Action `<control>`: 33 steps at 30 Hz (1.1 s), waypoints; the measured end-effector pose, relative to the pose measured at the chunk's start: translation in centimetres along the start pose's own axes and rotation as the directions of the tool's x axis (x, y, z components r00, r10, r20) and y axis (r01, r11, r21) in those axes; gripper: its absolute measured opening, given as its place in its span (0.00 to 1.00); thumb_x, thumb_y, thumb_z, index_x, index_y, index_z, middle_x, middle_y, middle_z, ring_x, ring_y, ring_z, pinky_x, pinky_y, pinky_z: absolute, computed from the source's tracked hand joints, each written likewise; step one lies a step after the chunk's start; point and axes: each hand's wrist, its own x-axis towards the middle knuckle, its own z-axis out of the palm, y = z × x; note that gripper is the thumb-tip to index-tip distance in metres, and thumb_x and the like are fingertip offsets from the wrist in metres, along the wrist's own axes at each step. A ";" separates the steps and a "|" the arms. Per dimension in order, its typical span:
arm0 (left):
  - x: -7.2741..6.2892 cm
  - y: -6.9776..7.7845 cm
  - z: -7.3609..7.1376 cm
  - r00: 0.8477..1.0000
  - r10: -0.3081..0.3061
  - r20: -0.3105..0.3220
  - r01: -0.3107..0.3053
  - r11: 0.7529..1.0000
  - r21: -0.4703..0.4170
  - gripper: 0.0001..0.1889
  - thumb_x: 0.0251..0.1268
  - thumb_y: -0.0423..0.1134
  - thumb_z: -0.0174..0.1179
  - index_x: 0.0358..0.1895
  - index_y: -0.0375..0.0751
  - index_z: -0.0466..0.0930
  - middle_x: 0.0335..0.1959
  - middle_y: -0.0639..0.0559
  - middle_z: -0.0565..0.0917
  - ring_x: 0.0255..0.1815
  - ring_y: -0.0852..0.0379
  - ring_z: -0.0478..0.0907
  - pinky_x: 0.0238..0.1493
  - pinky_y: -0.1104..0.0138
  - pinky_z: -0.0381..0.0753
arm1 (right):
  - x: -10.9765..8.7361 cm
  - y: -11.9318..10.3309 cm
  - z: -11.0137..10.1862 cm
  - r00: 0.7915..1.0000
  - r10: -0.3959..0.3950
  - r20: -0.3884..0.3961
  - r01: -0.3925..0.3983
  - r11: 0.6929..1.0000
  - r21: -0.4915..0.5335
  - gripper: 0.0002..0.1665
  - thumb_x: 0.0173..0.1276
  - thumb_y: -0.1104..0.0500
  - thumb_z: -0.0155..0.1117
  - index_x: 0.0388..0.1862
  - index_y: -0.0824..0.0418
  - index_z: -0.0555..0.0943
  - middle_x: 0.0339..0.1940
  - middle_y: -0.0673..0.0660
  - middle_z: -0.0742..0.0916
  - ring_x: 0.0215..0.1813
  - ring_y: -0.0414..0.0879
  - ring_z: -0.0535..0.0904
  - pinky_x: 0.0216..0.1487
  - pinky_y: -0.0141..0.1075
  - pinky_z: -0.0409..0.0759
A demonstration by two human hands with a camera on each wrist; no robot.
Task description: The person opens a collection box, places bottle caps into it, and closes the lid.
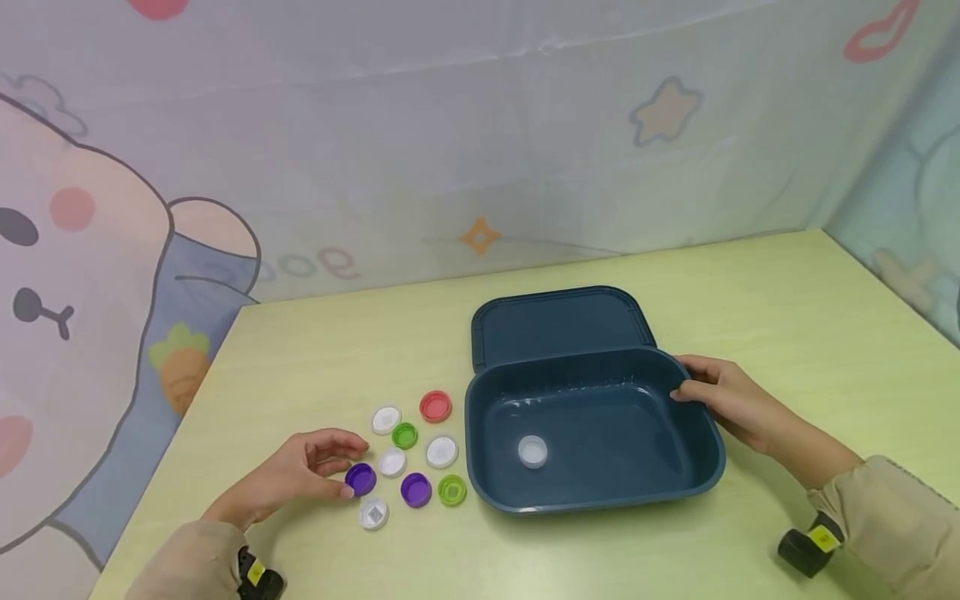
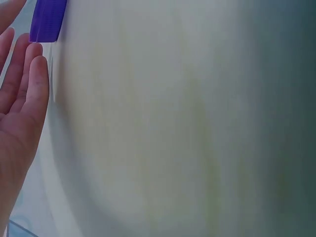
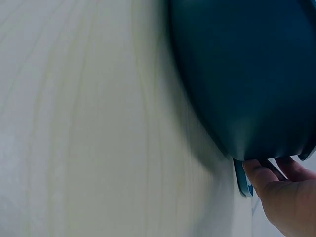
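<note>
The left hand (image 1: 309, 468) is at a purple cap (image 1: 361, 479); the right hand (image 1: 726, 397) grips a box (image 1: 611, 446) holding a white cap (image 1: 532, 452).

Head view: high, facing forward-down — wrist views: close, low — head and right share the tub (image 1: 600, 454).

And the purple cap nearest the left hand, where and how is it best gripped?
I would pinch the purple cap by its round, ridged side wall, coming from the left: white caps sit close on its right and near sides.

The leftmost purple cap (image 1: 361, 479) lies left of an open dark-blue box (image 1: 611, 437).
</note>
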 end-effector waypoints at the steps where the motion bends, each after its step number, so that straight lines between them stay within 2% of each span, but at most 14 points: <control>1: 0.0 0.0 0.0 1.000 -0.002 0.005 0.001 1.000 0.006 0.30 0.48 0.28 0.69 0.56 0.23 0.68 0.54 0.39 0.75 0.53 0.61 0.75 0.54 0.72 0.73 | 0.0 0.0 0.0 1.000 0.001 0.000 -0.001 1.000 -0.003 0.32 0.66 0.67 0.52 0.66 0.79 0.56 0.50 0.53 0.78 0.45 0.39 0.77 0.45 0.31 0.78; 8: 0.2 -0.2 0.2 0.999 -0.033 0.026 0.032 0.999 0.020 0.30 0.47 0.27 0.69 0.56 0.23 0.69 0.54 0.38 0.75 0.52 0.60 0.76 0.53 0.71 0.74 | -0.1 0.0 0.1 1.000 0.017 -0.008 -0.017 1.000 -0.004 0.33 0.65 0.66 0.53 0.66 0.79 0.56 0.52 0.56 0.77 0.45 0.38 0.77 0.45 0.30 0.78; 12: 0.2 -0.1 0.3 0.999 -0.030 0.029 0.029 0.999 0.035 0.30 0.46 0.27 0.69 0.56 0.23 0.69 0.55 0.36 0.74 0.51 0.60 0.76 0.53 0.72 0.74 | 0.0 0.0 0.1 1.000 0.015 -0.008 -0.015 1.000 -0.008 0.33 0.65 0.66 0.53 0.66 0.79 0.56 0.54 0.59 0.76 0.46 0.37 0.76 0.46 0.30 0.78; 15: 0.3 -0.2 0.3 0.999 -0.018 0.029 0.016 0.998 0.067 0.29 0.46 0.27 0.70 0.55 0.24 0.70 0.54 0.36 0.75 0.51 0.59 0.76 0.52 0.73 0.74 | 0.0 0.0 0.1 1.000 0.009 -0.006 -0.009 1.000 -0.012 0.34 0.65 0.66 0.53 0.66 0.79 0.56 0.56 0.61 0.75 0.46 0.38 0.76 0.46 0.30 0.78; 24: 0.8 -0.2 0.5 0.999 -0.038 0.012 0.035 0.981 0.192 0.26 0.45 0.30 0.71 0.52 0.34 0.76 0.50 0.42 0.78 0.48 0.53 0.77 0.49 0.71 0.76 | 0.0 -0.1 0.0 1.000 0.006 -0.004 -0.006 1.000 -0.002 0.33 0.65 0.67 0.52 0.66 0.79 0.56 0.53 0.56 0.77 0.46 0.38 0.77 0.46 0.30 0.78; 33: 0.7 0.0 0.6 0.999 -0.045 0.001 0.044 0.984 0.174 0.23 0.45 0.31 0.71 0.48 0.34 0.78 0.49 0.42 0.78 0.47 0.52 0.78 0.47 0.69 0.77 | 0.1 -0.1 0.1 1.000 0.006 -0.007 -0.006 1.000 -0.010 0.33 0.65 0.67 0.53 0.66 0.79 0.56 0.53 0.57 0.77 0.46 0.38 0.76 0.46 0.30 0.78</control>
